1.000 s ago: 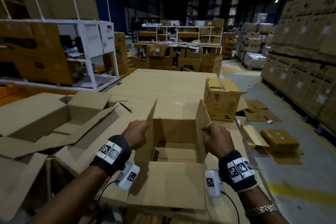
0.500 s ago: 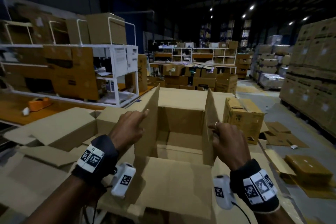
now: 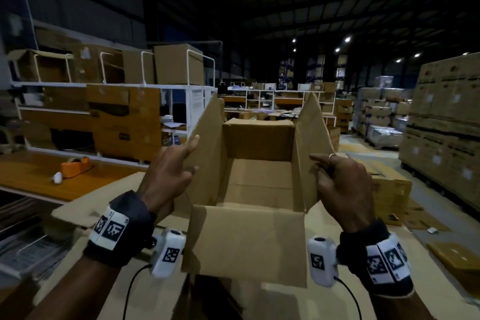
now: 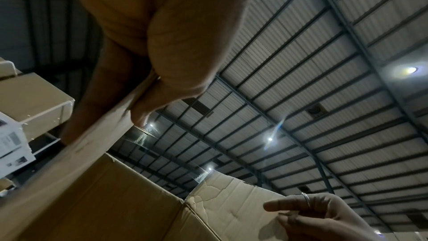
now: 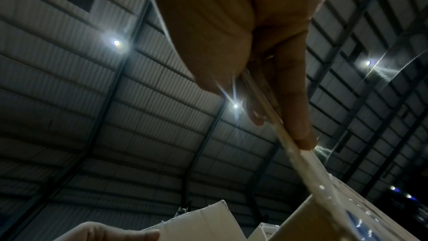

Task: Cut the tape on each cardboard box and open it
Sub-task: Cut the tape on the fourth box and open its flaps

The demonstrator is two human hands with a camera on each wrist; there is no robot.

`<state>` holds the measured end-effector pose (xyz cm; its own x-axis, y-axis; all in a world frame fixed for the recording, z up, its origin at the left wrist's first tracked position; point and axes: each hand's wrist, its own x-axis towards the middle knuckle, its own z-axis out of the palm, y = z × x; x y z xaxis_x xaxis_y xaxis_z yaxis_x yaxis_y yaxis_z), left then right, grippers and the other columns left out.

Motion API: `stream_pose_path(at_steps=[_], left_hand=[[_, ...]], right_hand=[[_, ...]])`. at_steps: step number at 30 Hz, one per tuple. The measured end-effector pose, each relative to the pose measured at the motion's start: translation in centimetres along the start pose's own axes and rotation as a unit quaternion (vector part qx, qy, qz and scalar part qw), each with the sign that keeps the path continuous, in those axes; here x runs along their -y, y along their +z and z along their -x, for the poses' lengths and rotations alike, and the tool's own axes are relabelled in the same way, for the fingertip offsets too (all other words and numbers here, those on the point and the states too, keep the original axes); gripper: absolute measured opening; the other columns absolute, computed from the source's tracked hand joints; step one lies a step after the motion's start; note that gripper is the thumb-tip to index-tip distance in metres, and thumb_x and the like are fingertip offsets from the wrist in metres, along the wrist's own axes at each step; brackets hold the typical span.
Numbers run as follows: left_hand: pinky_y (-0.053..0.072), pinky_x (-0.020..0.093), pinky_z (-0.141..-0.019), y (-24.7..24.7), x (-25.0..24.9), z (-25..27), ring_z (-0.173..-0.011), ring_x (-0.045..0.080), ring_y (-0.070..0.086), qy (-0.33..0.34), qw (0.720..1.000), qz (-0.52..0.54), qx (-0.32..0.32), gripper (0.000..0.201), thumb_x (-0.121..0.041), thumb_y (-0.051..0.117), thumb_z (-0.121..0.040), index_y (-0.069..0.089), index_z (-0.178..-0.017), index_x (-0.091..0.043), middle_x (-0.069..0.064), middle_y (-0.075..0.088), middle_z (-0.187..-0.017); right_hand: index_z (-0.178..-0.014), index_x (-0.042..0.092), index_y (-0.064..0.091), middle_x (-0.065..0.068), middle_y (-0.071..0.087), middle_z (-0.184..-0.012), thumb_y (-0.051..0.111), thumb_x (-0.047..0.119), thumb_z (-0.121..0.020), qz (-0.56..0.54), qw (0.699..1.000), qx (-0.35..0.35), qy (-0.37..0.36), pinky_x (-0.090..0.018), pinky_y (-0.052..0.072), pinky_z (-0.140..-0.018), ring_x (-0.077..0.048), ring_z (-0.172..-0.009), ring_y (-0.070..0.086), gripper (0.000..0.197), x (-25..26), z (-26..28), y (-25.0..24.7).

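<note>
Both forearms bare, no sleeves. Dark fabric wristband w/ white square-code marker patches on left wrist (image 3: 118,232), same type on right wrist (image 3: 381,262). White plastic camera pod w/ black code sticker under each: left (image 3: 168,252), right (image 3: 321,260), thin black cable off each. Thin silver ring (image 3: 331,156) on right-hand finger.

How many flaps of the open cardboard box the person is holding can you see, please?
4: the left flap, pinched by the left hand; the right flap, gripped by the right hand; the near flap, folded toward the person; the far flap, folded outward.
</note>
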<state>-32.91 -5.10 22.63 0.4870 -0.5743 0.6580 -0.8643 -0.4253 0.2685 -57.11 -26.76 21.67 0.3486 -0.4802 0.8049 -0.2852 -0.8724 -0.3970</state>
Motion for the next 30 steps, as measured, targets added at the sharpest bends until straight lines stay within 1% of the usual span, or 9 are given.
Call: stream_pose_path(at_steps=[2, 6, 8, 12, 15, 20, 23, 26, 30], left_hand=[[0.044, 0.016, -0.07, -1.3, 2.4, 1.0, -0.108, 0.021, 0.064, -0.01, 1.0, -0.005, -0.011, 0.075, -0.014, 0.068, -0.093, 0.029, -0.156, -0.021, 0.011, 0.061, -0.13], [0.057, 0.032, -0.075, -3.6, 7.2, 2.8, -0.109, 0.027, 0.065, -0.048, 0.999, 0.014, -0.021, 0.073, -0.014, 0.068, -0.093, 0.032, -0.155, -0.024, 0.015, 0.06, -0.132], [0.059, 0.035, -0.074, -4.3, 9.7, 3.1, -0.107, 0.029, 0.066, -0.072, 0.997, 0.018, -0.031, 0.073, -0.013, 0.069, -0.092, 0.032, -0.155, -0.025, 0.017, 0.061, -0.131], [0.051, 0.027, -0.067, -4.3, 13.9, 2.7, -0.097, 0.024, 0.066, -0.085, 0.995, 0.004, -0.043, 0.074, -0.013, 0.07, -0.092, 0.033, -0.155, -0.025, 0.017, 0.065, -0.122], [0.049, 0.028, -0.072, -3.9, 16.3, 1.3, -0.103, 0.027, 0.065, -0.09, 0.995, -0.01, -0.034, 0.073, -0.012, 0.07, -0.092, 0.033, -0.155, -0.024, 0.018, 0.064, -0.125], [0.05, 0.029, -0.077, -2.6, 20.1, -2.1, -0.109, 0.028, 0.064, -0.075, 0.997, -0.029, 0.012, 0.075, -0.012, 0.069, -0.092, 0.032, -0.155, -0.023, 0.017, 0.063, -0.13], [0.054, 0.03, -0.079, -1.2, 23.0, -4.2, -0.112, 0.027, 0.065, -0.06, 0.997, -0.035, 0.04, 0.076, -0.011, 0.07, -0.091, 0.031, -0.155, -0.024, 0.015, 0.062, -0.133], [0.06, 0.04, -0.084, 0.2, 25.7, -5.4, -0.114, 0.028, 0.065, -0.051, 0.997, -0.016, 0.061, 0.075, -0.012, 0.07, -0.091, 0.032, -0.155, -0.023, 0.015, 0.06, -0.137], [0.062, 0.041, -0.081, 1.6, 28.9, -6.3, -0.112, 0.027, 0.065, -0.035, 0.996, 0.005, 0.084, 0.074, -0.012, 0.069, -0.091, 0.033, -0.154, -0.024, 0.015, 0.059, -0.137]], right_hand=[[-0.115, 0.016, 0.076, -0.005, 0.077, -0.104, 0.066, 0.006, -0.09, -0.011, 1.0, -0.006, -0.01, -0.024, 0.047, -0.076, -0.024, -0.091, 0.072, 0.029, 2.3, 0.2, 1.9], [-0.117, 0.015, 0.075, -0.004, 0.077, -0.108, 0.064, 0.007, -0.091, -0.047, 0.999, 0.012, -0.02, -0.025, 0.053, -0.081, -0.02, -0.095, 0.073, 0.03, 5.9, 0.4, 6.3], [-0.117, 0.016, 0.075, -0.003, 0.077, -0.108, 0.063, 0.007, -0.091, -0.064, 0.997, 0.022, -0.025, -0.027, 0.057, -0.081, -0.018, -0.094, 0.073, 0.03, 7.1, 0.5, 8.5], [-0.115, 0.011, 0.076, -0.006, 0.077, -0.108, 0.064, 0.003, -0.092, -0.089, 0.995, 0.024, -0.025, -0.014, 0.046, -0.078, -0.018, -0.094, 0.073, 0.027, 8.7, 0.2, 12.4], [-0.113, 0.01, 0.076, -0.007, 0.077, -0.107, 0.066, 0.003, -0.091, -0.104, 0.994, 0.015, -0.017, -0.005, 0.039, -0.073, -0.019, -0.093, 0.073, 0.025, 9.2, -0.1, 15.4], [-0.114, 0.015, 0.077, -0.001, 0.076, -0.11, 0.067, 0.004, -0.092, -0.132, 0.991, 0.014, 0.02, -0.019, 0.051, -0.084, -0.014, -0.097, 0.072, 0.027, 8.8, -0.4, 21.2], [-0.113, 0.015, 0.077, -0.001, 0.076, -0.109, 0.066, 0.004, -0.092, -0.143, 0.988, 0.011, 0.054, -0.02, 0.051, -0.083, -0.013, -0.096, 0.072, 0.027, 8.2, -0.3, 24.8], [-0.115, 0.017, 0.076, -0.001, 0.076, -0.11, 0.066, 0.005, -0.092, -0.15, 0.986, 0.02, 0.069, -0.02, 0.052, -0.082, -0.012, -0.097, 0.072, 0.027, 7.7, 0.2, 27.5], [-0.114, 0.017, 0.077, 0.001, 0.076, -0.109, 0.067, 0.007, -0.092, -0.151, 0.983, 0.012, 0.102, -0.028, 0.059, -0.085, -0.01, -0.095, 0.071, 0.026, 7.7, 0.9, 29.7]])
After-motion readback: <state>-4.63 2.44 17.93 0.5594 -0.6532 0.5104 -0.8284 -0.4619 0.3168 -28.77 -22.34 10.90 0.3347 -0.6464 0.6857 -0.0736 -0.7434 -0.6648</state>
